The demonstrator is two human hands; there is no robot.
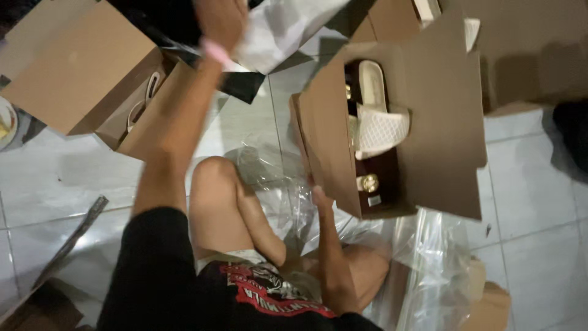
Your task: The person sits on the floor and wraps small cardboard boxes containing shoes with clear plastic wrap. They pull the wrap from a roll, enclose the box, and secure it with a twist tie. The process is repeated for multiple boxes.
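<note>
An open brown cardboard shoebox point(392, 122) is held off the pale tiled floor point(533, 202), right of centre, by the right hand point(320, 197), clasped on its near left edge. A white quilted slide sandal point(373, 116) is seen inside on a dark lining, its long axis running near to far. The left hand point(220, 21) is raised to the far side, closed on a sheet of clear plastic wrap point(282, 27). The box is judged light and stiff, its flaps floppy; it is best gripped at a folded side wall.
</note>
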